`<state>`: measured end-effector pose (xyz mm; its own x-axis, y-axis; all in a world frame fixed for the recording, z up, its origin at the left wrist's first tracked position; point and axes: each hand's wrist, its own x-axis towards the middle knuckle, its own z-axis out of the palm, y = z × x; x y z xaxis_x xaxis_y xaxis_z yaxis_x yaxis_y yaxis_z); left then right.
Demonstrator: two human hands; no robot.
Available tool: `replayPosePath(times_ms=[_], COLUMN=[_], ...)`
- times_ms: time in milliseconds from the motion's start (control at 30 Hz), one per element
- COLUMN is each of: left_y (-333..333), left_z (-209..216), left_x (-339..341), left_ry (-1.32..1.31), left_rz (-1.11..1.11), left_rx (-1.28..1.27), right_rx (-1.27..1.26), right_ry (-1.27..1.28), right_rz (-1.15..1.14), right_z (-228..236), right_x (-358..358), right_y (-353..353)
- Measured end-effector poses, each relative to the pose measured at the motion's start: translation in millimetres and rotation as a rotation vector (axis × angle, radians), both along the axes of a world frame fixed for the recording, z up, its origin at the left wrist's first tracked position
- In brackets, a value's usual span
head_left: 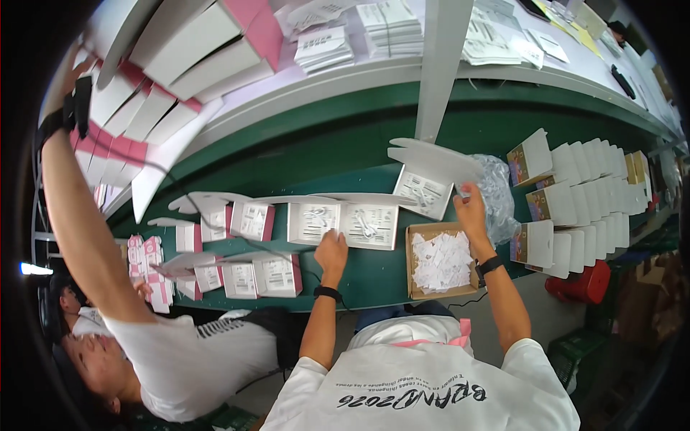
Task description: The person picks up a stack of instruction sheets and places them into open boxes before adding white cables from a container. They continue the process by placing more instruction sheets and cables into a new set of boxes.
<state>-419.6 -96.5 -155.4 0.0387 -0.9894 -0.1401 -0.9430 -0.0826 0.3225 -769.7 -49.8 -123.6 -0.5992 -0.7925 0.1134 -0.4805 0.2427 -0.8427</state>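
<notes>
- left hand (332, 257): over the near edge of two open white boxes set side by side on the green surface (368, 279); fingers curled, tips at the seam where the pair meet. cannot tell if they grip anything.
- left open box (300, 240): just ahead and left of those fingers; a white cable-like bundle inside.
- right open box (381, 243): just ahead and right of the same fingers; similar bundle (368, 227) inside.
- right hand (471, 214): raised, fingers bent, tips by the right end of a lifted white lid (435, 159); contact or pinch cannot be told.
- third open box (435, 213): under that lid, tilted relative to the pair, left of the right-hand fingers.
- clear plastic bag (496, 197): just right of the right hand.
- cardboard tray (410, 279): left of the right wrist, full of white paper slips (440, 260).
- co-worker's arm (90, 223): far left, reaching up toward pink-and-white boxes (205, 54).
</notes>
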Motion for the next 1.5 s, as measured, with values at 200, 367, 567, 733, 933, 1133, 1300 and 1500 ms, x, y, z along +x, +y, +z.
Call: replayPosePath(times_ms=[200,367,567,733,933,1133,1300,1500], left_y=[-90.2,-161.2,-243.3,-307.9,-319.8,-236.4,-110.7,45.0], left_z=[4.5,-14.2,-64.6,-66.3,-79.1,-59.1,-25.8,-26.8], left_x=[-6.4,-21.3,-4.0,-30.9,-55.9,-79.6,-99.7,-117.7], left_ry=[-0.031,0.136,0.219,0.296,0.770,0.547,0.758,0.818], left_rz=[-0.038,-0.129,-0.133,-0.024,0.136,-0.124,-0.170,-0.137], left_rx=[-0.102,-0.220,-0.379,-0.130,0.080,-0.314,0.240,0.616], right_rx=[-0.119,0.124,0.096,0.110,0.029,-0.015,-0.078,-0.141], right_ry=[0.049,-0.109,-0.145,-0.280,-0.236,-0.131,0.099,-0.094], right_rz=[-0.206,0.121,0.223,-0.085,-0.287,-0.437,-0.339,-0.307], right_z=[1.3,33.2,58.0,84.4,131.9,129.2,35.8,-19.2], right_x=[-41.8,-65.5,-48.4,-44.3,-66.3,-119.0,-157.1,-165.5], right_y=[-48.1,-54.6,-8.9,48.8,73.5,15.0,-111.5,-148.5])
